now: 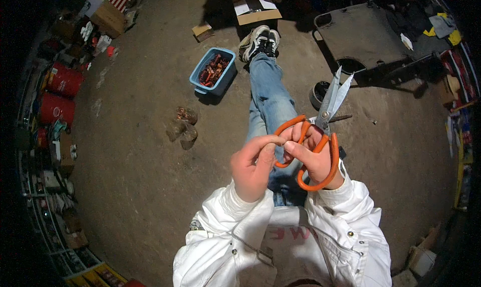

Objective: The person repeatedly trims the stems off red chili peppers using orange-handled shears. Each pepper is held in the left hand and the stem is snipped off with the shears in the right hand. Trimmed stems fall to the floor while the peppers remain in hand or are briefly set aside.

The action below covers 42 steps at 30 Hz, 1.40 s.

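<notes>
My right hand [314,154] is wrapped round the orange loop handles of a large pair of scissors [325,111]. Their metal blades point away from me and stand a little apart. Close beside it, my left hand [253,167] is closed in a pinch, thumb against forefinger. The fingertips of both hands meet near one handle loop. Whatever lies between them, if anything, is too small to make out. Below the hands are my outstretched legs in blue jeans [273,94], crossed at the ankles.
A blue tub [220,88] of reddish-brown scraps stands left of my shins. Several clear bags [180,129] of similar scraps lie nearer. An open cardboard box [258,17] is beyond my shoes. A dark round container [319,94] and a flat folding frame [361,34] are at right. Red drums [57,109] line the left.
</notes>
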Each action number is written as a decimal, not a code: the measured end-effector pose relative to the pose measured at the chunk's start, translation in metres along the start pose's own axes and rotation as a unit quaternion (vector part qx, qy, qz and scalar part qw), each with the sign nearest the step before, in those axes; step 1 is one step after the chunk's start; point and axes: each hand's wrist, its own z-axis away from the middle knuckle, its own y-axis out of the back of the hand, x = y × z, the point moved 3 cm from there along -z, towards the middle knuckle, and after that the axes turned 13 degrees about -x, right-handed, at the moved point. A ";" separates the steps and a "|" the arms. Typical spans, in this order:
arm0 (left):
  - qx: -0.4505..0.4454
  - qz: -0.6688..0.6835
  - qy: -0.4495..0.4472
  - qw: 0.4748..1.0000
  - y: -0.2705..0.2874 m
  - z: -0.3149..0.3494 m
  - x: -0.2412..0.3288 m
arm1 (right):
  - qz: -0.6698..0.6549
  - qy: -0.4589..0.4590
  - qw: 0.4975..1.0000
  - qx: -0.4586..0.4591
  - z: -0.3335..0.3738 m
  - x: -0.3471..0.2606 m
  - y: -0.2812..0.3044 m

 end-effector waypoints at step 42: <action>-0.010 -0.165 -0.088 0.982 -0.002 -0.001 0.017 | 0.007 -0.022 1.000 0.008 0.012 -0.010 -0.002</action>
